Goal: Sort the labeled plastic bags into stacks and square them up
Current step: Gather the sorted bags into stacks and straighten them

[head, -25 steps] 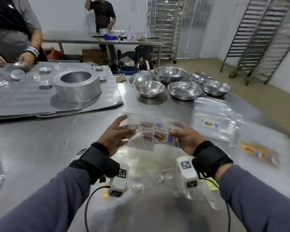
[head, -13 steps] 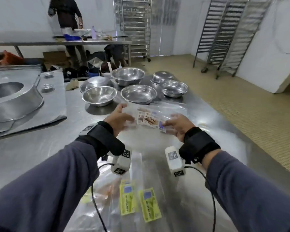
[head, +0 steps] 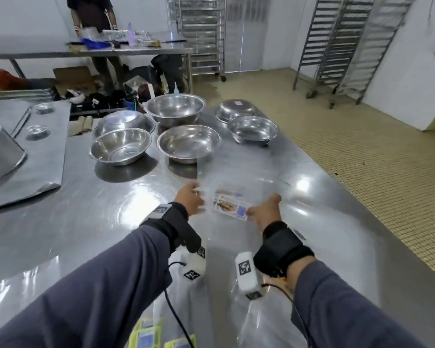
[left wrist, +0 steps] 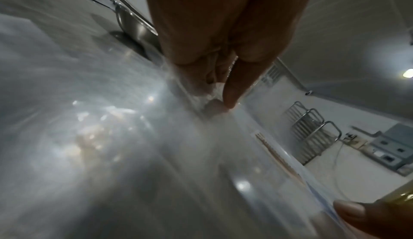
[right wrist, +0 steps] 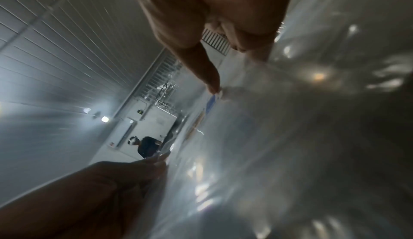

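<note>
Since the frame before, your two hands carry the bags further out over the table, and the yellow-labelled bags are now only at the bottom edge of the head view.

Your left hand point(head: 190, 198) holds the left edge of the small stack of clear plastic bags with a white printed label point(head: 230, 205); in the left wrist view the thumb point(left wrist: 232, 90) comes down on the plastic against fingers under it, so it is a pinch. Your right hand point(head: 264, 209) holds the right edge; in the right wrist view its thumb point(right wrist: 210, 78) presses on the corner of the label, and the fingers go under the plastic. How strong the fingers are curled there, you cannot tell, because the picture is blurred.

The stack is between the two hands, over the shiny steel table point(head: 91, 222), on its right half. If it touches the table or is a little above it, you cannot tell.

Five round steel bowls point(head: 121, 149) stand behind the stack, well apart from your hands. More clear bags with yellow-green labels point(head: 148, 335) lie near you, under your left forearm
</note>
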`<state>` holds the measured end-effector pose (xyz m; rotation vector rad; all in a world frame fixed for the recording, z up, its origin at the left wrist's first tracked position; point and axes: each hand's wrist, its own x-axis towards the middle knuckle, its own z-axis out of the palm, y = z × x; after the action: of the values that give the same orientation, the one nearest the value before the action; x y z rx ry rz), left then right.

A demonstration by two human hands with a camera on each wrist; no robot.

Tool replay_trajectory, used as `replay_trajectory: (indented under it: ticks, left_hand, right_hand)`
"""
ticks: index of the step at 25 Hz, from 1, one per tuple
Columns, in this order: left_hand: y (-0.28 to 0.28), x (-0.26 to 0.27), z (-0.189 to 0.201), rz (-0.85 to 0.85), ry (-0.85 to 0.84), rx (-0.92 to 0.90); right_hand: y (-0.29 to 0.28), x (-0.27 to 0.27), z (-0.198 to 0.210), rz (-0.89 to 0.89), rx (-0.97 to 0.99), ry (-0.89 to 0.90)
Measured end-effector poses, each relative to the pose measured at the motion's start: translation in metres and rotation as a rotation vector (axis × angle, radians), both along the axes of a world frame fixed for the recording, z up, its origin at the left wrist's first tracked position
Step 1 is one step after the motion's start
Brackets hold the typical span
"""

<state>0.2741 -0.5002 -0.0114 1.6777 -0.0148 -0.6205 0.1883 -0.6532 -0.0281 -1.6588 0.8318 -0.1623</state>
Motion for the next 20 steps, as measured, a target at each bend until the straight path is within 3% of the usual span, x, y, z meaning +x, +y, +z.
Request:
replay_trajectory:
  ticks: [4,11,15,20]
  left_hand:
    - [-0.001,0.007,-0.022,-0.076,-0.078,0.341]
    - [0.038,-0.027,0.008,-0.186,-0.114,0.302]
    - [0.099,-0.070,0.013,-0.213,-0.172,0.322]
    - [0.183,-0.131,-0.006,-0.265,-0.314,0.546]
  right_hand:
    - [-0.001,0.003,-0.006,0.101,-0.064,0.171]
    - [0.018,-0.013,0.025,0.181,-0.234,0.177]
    - [0.065,-0.046,0.038,0.362,-0.270,0.127]
    - [0.129,-0.106,0.015,0.544,-0.331,0.187]
